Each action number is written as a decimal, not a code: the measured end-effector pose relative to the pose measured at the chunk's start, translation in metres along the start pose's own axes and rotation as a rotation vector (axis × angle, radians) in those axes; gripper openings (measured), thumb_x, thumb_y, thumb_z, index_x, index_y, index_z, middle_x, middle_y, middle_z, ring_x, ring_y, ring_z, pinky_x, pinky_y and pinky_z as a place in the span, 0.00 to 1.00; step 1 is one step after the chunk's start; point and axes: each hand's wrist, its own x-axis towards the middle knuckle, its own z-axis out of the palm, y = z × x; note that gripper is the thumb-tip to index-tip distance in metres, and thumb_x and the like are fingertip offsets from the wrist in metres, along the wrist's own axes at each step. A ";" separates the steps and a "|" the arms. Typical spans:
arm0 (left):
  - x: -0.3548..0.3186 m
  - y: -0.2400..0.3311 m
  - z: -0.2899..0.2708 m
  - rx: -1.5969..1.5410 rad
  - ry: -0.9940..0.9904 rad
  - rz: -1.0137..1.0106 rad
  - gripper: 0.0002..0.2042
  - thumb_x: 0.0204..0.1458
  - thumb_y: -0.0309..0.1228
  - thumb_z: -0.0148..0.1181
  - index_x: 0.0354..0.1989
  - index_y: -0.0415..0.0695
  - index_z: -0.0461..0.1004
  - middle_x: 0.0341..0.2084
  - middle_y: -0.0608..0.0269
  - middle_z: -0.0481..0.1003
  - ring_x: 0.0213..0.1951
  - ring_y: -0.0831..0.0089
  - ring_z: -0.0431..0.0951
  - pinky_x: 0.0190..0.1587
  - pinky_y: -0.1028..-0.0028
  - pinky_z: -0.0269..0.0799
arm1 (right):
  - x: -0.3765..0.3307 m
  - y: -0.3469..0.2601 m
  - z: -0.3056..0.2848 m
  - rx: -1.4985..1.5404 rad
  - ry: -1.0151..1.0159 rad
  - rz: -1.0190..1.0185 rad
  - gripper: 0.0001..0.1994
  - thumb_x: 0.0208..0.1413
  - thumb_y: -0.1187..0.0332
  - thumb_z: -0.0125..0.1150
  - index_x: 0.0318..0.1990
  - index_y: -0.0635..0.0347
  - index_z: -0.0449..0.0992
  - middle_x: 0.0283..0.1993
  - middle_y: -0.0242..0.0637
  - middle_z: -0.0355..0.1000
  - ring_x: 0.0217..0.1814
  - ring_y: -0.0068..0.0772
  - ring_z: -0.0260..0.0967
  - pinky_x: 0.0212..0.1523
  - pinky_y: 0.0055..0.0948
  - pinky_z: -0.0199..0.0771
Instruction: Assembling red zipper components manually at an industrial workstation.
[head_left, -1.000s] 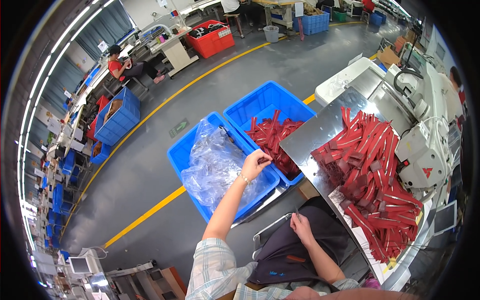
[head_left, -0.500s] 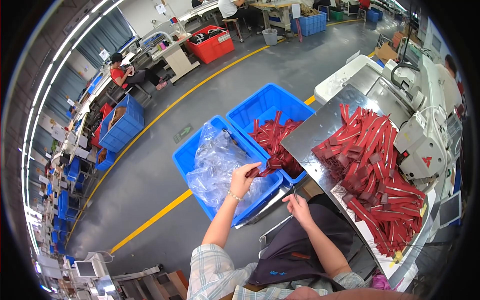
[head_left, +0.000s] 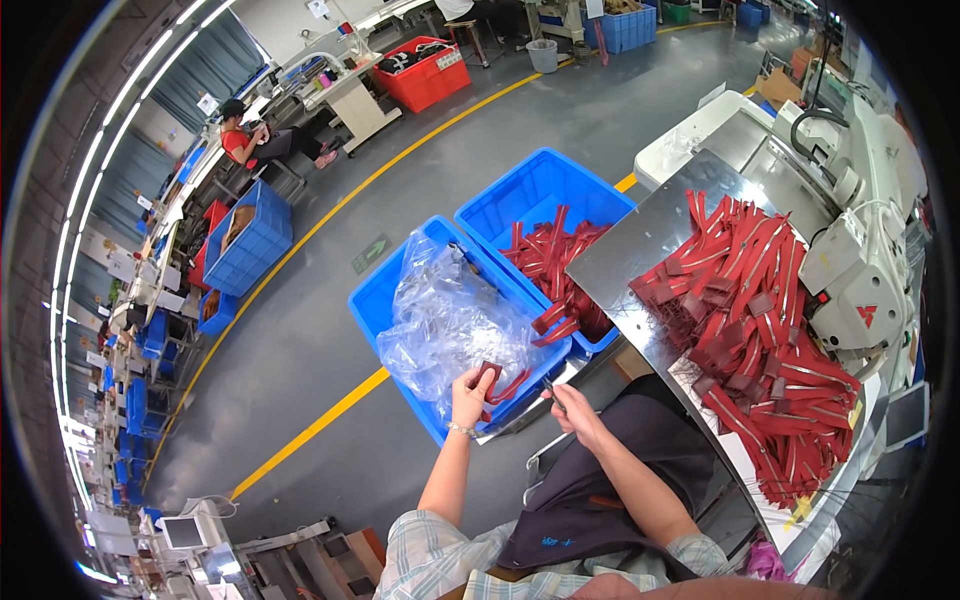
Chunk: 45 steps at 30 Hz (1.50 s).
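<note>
My left hand (head_left: pixel 468 402) is closed on a dark red zipper strip (head_left: pixel 511 386), above the near end of a blue bin (head_left: pixel 366 318) lined with clear plastic. The strip's folded end sticks up by the thumb, and its tail hangs toward the right. Just right of it, my right hand (head_left: pixel 580 414) grips a slim dark tool (head_left: pixel 548 384) that looks like thread snips, its tip pointing toward the strip without touching it. More red zipper strips (head_left: pixel 562 255) lie in a second blue bin (head_left: pixel 540 180), some draped over the rim between the bins.
At right, a metal-topped table (head_left: pixel 625 255) bears a large heap of red zipper strips (head_left: pixel 745 340) beside a white sewing machine (head_left: pixel 850 290). Dark cloth (head_left: pixel 620 480) covers my lap. Across the aisle, a seated person (head_left: pixel 250 145) works near a red bin (head_left: pixel 425 80).
My left hand has drawn a zipper strip from the second bin's edge back toward me. My right hand has moved up and left with the tool, closer to it.
</note>
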 end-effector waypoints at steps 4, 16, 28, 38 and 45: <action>-0.007 -0.019 -0.011 0.025 0.061 -0.053 0.12 0.48 0.36 0.57 0.26 0.37 0.72 0.17 0.71 0.69 0.20 0.86 0.64 0.22 0.83 0.59 | 0.013 0.005 0.009 0.047 -0.042 0.077 0.15 0.58 0.59 0.39 0.39 0.60 0.66 0.17 0.23 0.53 0.11 0.11 0.39 0.12 0.15 0.35; -0.025 -0.027 -0.022 -0.069 -0.020 -0.081 0.11 0.49 0.34 0.55 0.34 0.38 0.73 0.24 0.67 0.73 0.26 0.83 0.70 0.30 0.82 0.66 | 0.052 0.023 0.025 0.186 0.022 0.093 0.15 0.56 0.56 0.45 0.37 0.59 0.69 0.17 0.24 0.57 0.08 0.11 0.39 0.10 0.15 0.35; -0.053 -0.024 -0.038 0.230 -0.197 -0.141 0.09 0.51 0.31 0.51 0.35 0.39 0.72 0.18 0.69 0.71 0.13 0.85 0.63 0.12 0.83 0.55 | 0.046 0.037 0.012 -0.037 0.088 0.101 0.15 0.56 0.57 0.46 0.36 0.61 0.70 0.15 0.23 0.56 0.08 0.11 0.40 0.09 0.15 0.34; -0.053 -0.018 -0.032 0.238 -0.180 -0.325 0.09 0.51 0.32 0.51 0.35 0.39 0.72 0.15 0.70 0.68 0.13 0.84 0.61 0.14 0.81 0.56 | 0.054 0.050 0.010 -0.079 0.086 0.078 0.15 0.55 0.57 0.46 0.34 0.61 0.69 0.15 0.23 0.55 0.08 0.11 0.41 0.08 0.16 0.35; -0.055 -0.019 -0.038 0.238 -0.179 -0.319 0.10 0.51 0.32 0.52 0.35 0.39 0.72 0.15 0.70 0.68 0.13 0.84 0.61 0.14 0.81 0.55 | 0.070 0.049 0.019 -0.022 0.084 0.124 0.14 0.53 0.58 0.50 0.31 0.61 0.69 0.15 0.23 0.56 0.07 0.11 0.41 0.08 0.17 0.35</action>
